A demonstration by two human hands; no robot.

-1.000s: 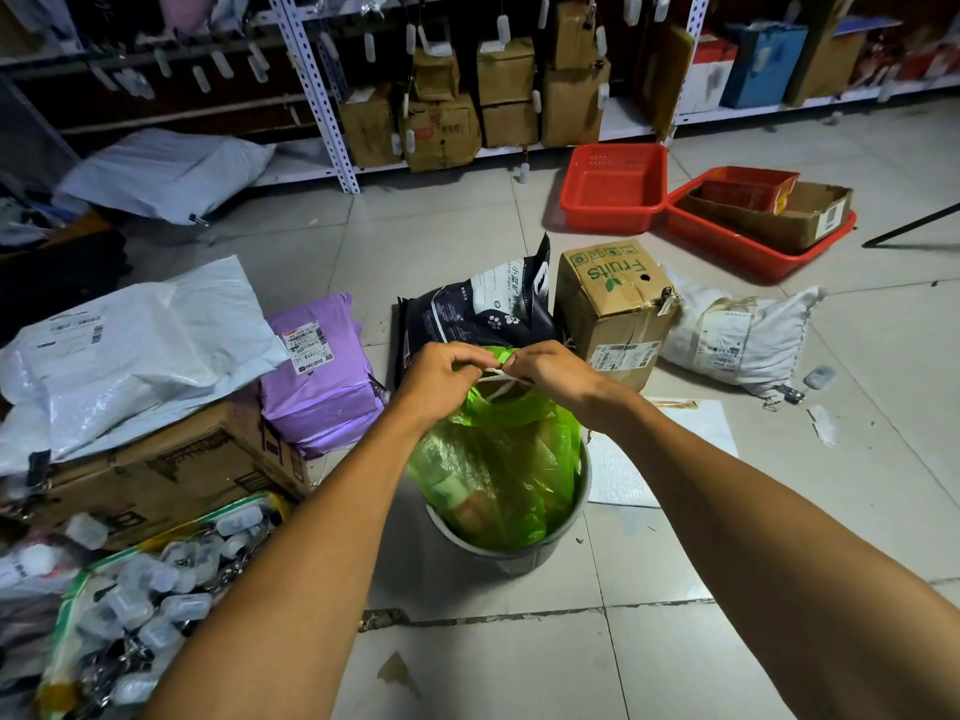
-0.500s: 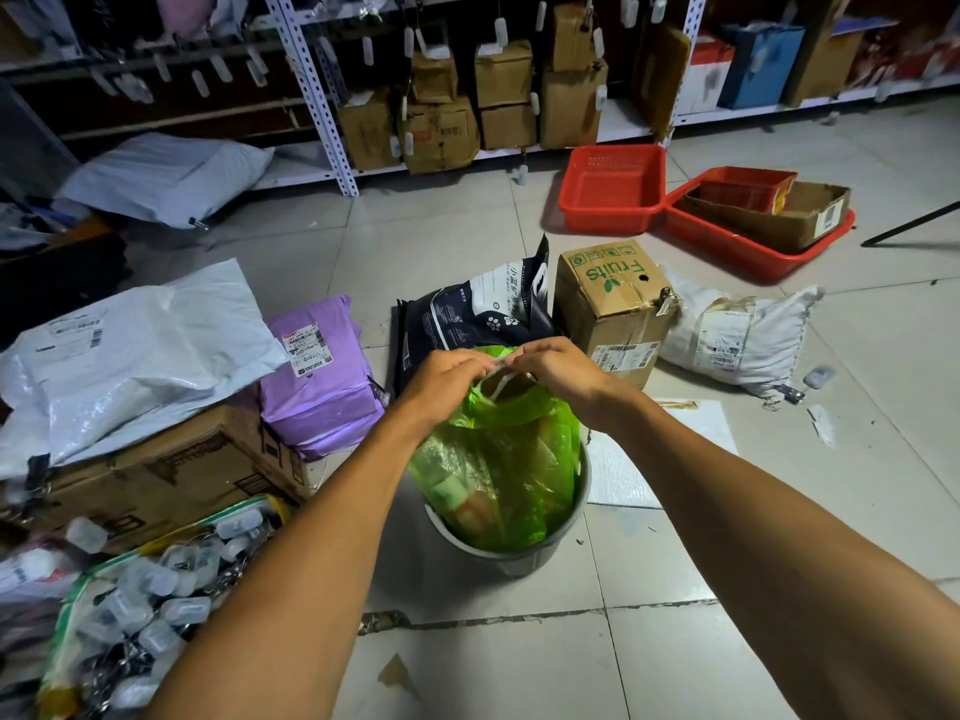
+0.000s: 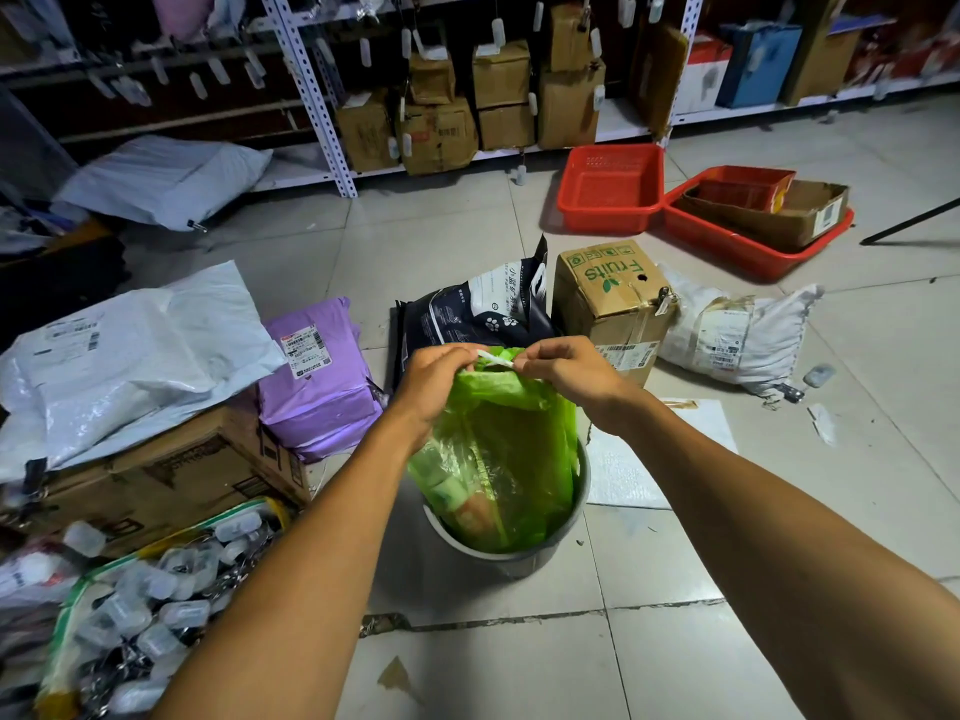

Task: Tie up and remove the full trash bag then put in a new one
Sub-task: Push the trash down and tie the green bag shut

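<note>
The head view looks down on a pale tiled floor (image 3: 519, 662) strewn with parcels. Near the middle stands a round grey plastic trash bin (image 3: 519, 556), and a translucent green plastic trash bag (image 3: 498, 459) rises out of it, full, with coloured packaging showing dimly through its skin. The bag's mouth is gathered up above the bin rim. The left hand (image 3: 434, 379) grips the left side of the gathered top with its fingers curled over the plastic. The right hand (image 3: 569, 368) holds the right side, and its thumb and forefinger pinch a white drawstring strip (image 3: 496, 359) that runs taut between the two hands at the bag's mouth.

Just beyond the bag, a dark navy pet-product pouch (image 3: 478, 314) stands with white paw prints and Chinese characters too small to read. To its right sits a brown cardboard box (image 3: 610, 298) printed "Fruits" in green, upside down from here, with a barcode label on its near face. Right of the box lies a white woven sack (image 3: 737, 330) bearing a shipping label. To the left of the bag a purple plastic mailer parcel (image 3: 317, 376) carries a white barcode label, its text illegible. Farther left, a white poly mailer (image 3: 130, 356) lies on a flattened brown carton (image 3: 166, 475). Far right, two red plastic trays (image 3: 610, 187) rest on the floor before a white metal shelf rack (image 3: 311, 90) stacked with brown boxes.
</note>
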